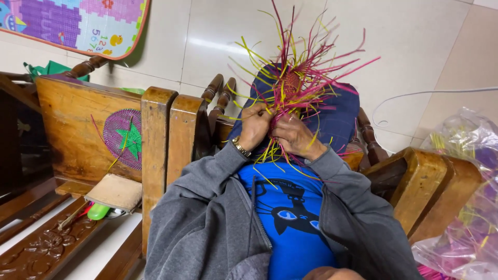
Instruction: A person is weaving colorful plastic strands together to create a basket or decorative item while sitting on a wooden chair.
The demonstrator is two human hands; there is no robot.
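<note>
A half-woven piece of pink and yellow plastic strips [291, 83] rests on my lap, its loose ends fanning out upward. My left hand [254, 127], with a metal watch on the wrist, grips the strips at the lower left of the weave. My right hand [294, 136] pinches strips right beside it at the lower edge. Both hands touch each other over the bundle. My lap is covered by dark blue checked cloth [340, 116]. Grey sleeves and a blue shirt fill the lower part of the view.
A finished round purple mat with a green star [124, 139] lies on the wooden chair seat [67, 119] to my left. A brown pad [115, 192] and a green tool [97, 211] lie below it. A clear bag of strips [464, 207] sits on the right. A white cord [415, 96] crosses the tiled floor.
</note>
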